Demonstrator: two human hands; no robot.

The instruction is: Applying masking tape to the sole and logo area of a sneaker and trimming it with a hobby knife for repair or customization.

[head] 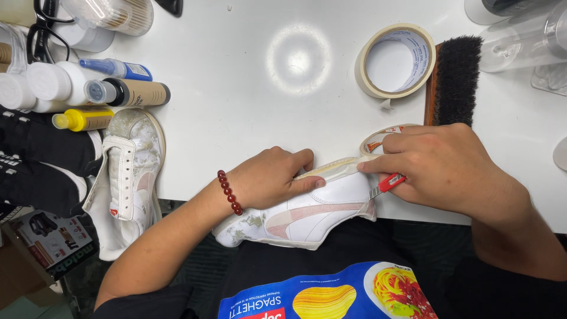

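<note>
**Taping off the sneaker's sole**

The left hand [269, 177] presses the white sneaker [307, 215] against the worktop [248, 82] edge, thumb pinning masking tape along the sole. The right hand [440, 168] grips the tape roll [378, 142] and a red cutter [387, 184]. The strip looks half laid; smoothing onward needs steady tension.
</note>
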